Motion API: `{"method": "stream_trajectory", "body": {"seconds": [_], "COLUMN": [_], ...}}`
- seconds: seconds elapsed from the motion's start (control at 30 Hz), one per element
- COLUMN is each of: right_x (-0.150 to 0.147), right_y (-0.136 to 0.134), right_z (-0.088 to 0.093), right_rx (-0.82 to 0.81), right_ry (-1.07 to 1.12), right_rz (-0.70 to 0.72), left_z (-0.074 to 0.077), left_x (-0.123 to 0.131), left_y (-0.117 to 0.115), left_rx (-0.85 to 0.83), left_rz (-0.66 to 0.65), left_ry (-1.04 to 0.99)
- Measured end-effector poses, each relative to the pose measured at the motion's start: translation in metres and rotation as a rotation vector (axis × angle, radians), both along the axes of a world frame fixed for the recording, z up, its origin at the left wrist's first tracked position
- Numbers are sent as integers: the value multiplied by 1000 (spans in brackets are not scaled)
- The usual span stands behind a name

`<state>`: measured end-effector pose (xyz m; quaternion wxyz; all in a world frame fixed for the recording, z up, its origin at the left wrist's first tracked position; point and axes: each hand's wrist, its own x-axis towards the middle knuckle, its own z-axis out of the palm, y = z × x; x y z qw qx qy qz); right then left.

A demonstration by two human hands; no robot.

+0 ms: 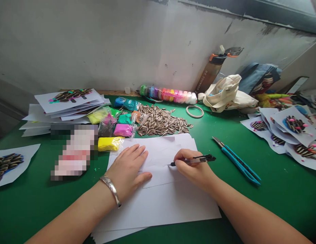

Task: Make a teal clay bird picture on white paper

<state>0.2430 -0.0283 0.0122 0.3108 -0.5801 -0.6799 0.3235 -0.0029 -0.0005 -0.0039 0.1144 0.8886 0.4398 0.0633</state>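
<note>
My left hand [128, 169] lies flat and open on a stack of white paper sheets [163, 203], pressing a smaller sheet down; a silver bracelet circles its wrist. My right hand [194, 167] is closed round a black pen [196, 159], whose tip touches the paper near the middle of the sheet. A pile of striped sunflower seeds [160, 122] lies just beyond the paper. Small bags of coloured clay [117, 127] in yellow, pink, green and blue sit to the left of the seeds.
A blue utility knife [236, 161] lies right of the paper on the green mat [275, 189]. Finished seed pictures are stacked at left [68, 101] and right [292, 132]. A tube of clay tubs [168, 95], a tape ring [194, 111], a cloth bag [226, 93] and a bottle [211, 71] stand by the wall.
</note>
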Motion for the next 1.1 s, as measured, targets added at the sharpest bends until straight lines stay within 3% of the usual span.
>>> {"method": "stream_trajectory", "body": {"seconds": [0.87,1.1], "right_x": [6,-4], "right_y": [0,-5], "right_z": [3,0], "right_rx": [-12,22], "right_ry": [85,25], "right_rz": [-66,46], "left_z": [4,5], "left_x": [0,1], "left_y": [0,0], "left_rx": [-35,-16], "left_rz": [5,-7], "left_ry": [1,15]}}
